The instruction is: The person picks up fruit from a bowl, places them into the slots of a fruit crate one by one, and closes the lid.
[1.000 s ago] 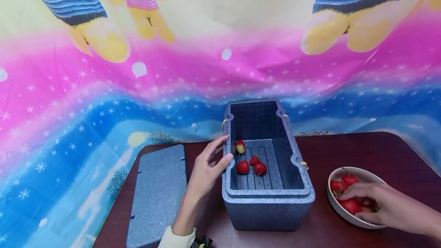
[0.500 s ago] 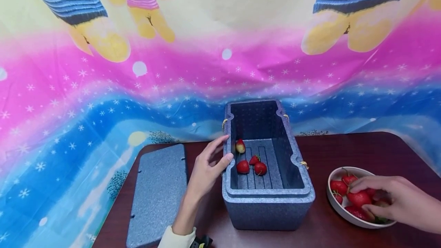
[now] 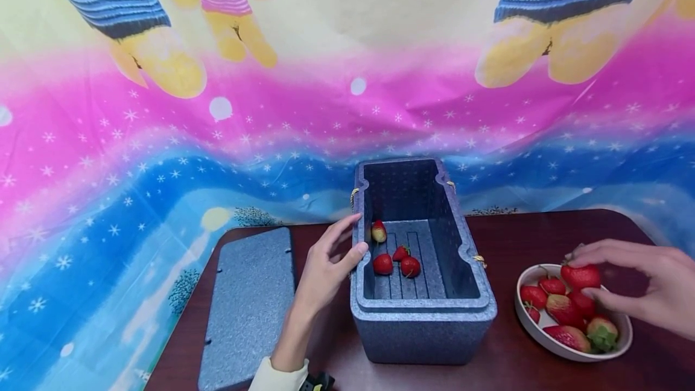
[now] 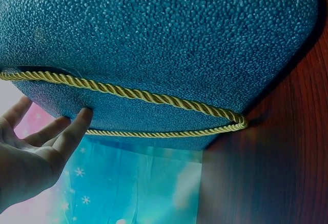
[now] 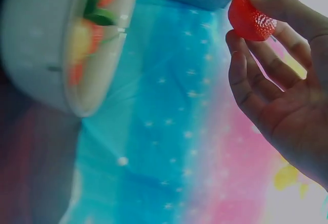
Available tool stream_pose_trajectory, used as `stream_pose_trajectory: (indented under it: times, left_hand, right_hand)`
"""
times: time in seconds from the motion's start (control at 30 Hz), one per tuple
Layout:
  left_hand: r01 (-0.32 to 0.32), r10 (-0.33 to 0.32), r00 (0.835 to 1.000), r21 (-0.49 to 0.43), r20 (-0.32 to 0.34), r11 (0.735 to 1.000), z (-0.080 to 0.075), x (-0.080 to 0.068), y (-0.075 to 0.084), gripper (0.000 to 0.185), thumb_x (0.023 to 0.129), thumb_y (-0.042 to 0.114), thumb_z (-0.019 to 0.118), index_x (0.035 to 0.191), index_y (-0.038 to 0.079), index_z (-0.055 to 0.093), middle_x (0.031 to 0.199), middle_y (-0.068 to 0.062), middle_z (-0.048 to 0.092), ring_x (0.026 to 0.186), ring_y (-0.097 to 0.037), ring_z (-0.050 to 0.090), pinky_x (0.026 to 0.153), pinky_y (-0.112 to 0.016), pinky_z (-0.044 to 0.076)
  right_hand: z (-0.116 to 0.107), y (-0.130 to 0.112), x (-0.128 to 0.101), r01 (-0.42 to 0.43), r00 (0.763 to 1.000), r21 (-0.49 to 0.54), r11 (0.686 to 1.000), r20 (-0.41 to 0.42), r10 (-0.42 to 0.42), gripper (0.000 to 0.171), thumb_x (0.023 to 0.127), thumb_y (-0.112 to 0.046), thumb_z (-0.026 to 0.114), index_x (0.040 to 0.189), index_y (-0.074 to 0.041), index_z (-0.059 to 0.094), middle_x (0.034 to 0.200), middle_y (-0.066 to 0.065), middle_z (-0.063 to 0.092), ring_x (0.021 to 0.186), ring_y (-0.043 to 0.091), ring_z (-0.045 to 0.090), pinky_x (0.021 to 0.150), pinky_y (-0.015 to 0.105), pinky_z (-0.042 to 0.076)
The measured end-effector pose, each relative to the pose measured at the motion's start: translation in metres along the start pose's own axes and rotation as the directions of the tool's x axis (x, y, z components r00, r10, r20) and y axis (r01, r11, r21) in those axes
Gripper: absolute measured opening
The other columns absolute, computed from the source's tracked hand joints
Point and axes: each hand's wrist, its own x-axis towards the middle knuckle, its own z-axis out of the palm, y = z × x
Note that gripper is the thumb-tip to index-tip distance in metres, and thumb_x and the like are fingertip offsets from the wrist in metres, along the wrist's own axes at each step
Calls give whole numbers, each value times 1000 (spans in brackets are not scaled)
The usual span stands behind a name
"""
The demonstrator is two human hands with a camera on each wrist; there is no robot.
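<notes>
Meanwhile right hand [image 3: 646, 282] fingers pinch a strawberry [image 3: 581, 276] over the bowl [image 3: 548, 346]; left hand [image 3: 326, 270] fingers spread on the box [image 3: 423, 324]

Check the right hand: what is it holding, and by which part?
The right hand pinches a strawberry by its sides at the fingertips, above the bowl.

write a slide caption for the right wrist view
Right hand pinches a red strawberry in its fingers, beside the white bowl.
</notes>
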Motion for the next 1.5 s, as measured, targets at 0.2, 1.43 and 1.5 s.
stream_pose_trajectory:
  times: [0.2,1.43,1.5]
  left_hand:
    - [4,-4,1000,1,-3,1000,0,0,2,51,103,34,73,152,41,58,161,6,54,149,-28,55,112,-63,52]
    - [-5,5,1000,14,-6,1000,0,-1,1,51,104,34,72,152,39,59,162,0,54,146,-32,58,111,-63,53]
    - [-10,10,1000,11,-5,1000,0,-1,1,51,104,33,72,153,37,59,163,-1,53,146,-33,58,111,-64,53]
  right_hand:
    - [-16,-14,39,18,1000,-51,999,-8,-18,55,93,-74,61,110,-26,82,112,-18,75,120,-24,54,97,-4,40]
    - [36,-34,192,-29,964,210,977,264,-28,46,86,-6,90,126,-24,76,130,-1,75,113,20,74,85,31,66]
    - [41,-33,195,-29,963,242,970,268,-39,44,87,-5,89,126,-22,76,130,1,75,114,22,74,84,35,67]
